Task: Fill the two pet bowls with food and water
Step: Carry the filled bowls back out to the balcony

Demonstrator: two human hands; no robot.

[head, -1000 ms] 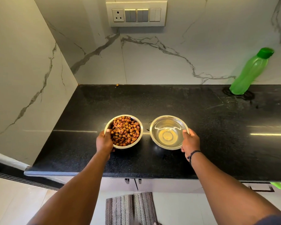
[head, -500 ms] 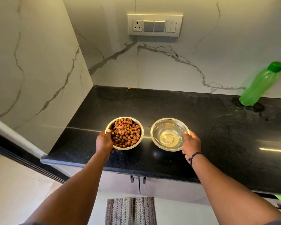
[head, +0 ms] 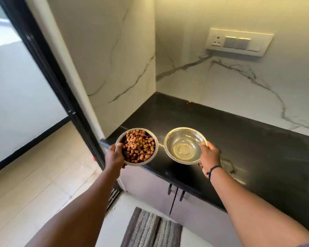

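Note:
Two steel pet bowls are held up over the left end of the black counter (head: 230,139). The food bowl (head: 154,154) is heaped with brown kibble, and my left hand (head: 115,156) grips its left rim, thumb over the edge. The water bowl (head: 185,146) holds clear water; my right hand (head: 210,158) grips its right rim. The food bowl hangs partly past the counter's left corner. Both bowls look level.
Marble walls enclose the counter at the back and left. A black-framed sliding door (head: 48,72) stands to the left over beige floor tiles. A grey striped mat (head: 150,229) lies below the cabinet doors (head: 175,193). A switch panel (head: 239,42) sits on the back wall.
Both bowls have left the counter surface in my hands and shifted toward its left end. My view has swung left, so the green bottle is out of sight and the door shows.

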